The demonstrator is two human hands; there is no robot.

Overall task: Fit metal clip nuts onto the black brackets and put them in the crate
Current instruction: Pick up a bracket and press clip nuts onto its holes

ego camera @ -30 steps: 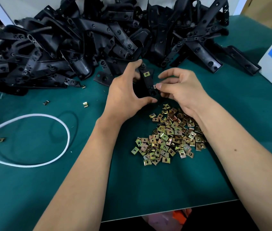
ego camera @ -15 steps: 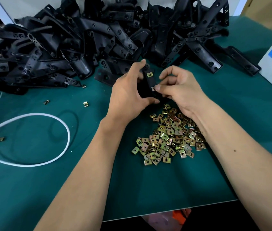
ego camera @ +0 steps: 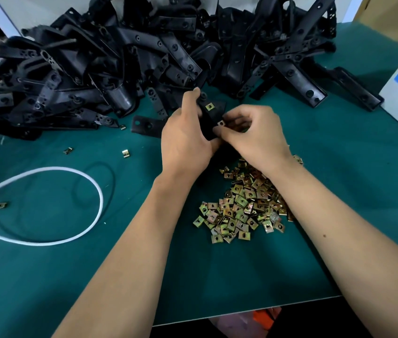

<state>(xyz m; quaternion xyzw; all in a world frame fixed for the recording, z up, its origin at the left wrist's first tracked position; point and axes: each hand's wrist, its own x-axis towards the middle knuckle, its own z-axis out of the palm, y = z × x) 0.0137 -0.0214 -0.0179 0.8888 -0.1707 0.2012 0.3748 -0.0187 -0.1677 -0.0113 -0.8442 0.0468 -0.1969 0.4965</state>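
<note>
While pinching a small, thin, slippery clip nut (ego camera: pixel 221 123) in the right hand (ego camera: pixel 254 135), best to grip the stiff, light black bracket (ego camera: pixel 211 118), raised above the table (ego camera: pixel 339 167), by its edges with the left hand (ego camera: pixel 183 140).

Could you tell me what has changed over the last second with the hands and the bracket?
The right hand has moved left, pressing a second brass clip nut onto the black plastic bracket. The left hand still grips it; the first fitted clip nut and loose nut pile are unchanged.
</note>
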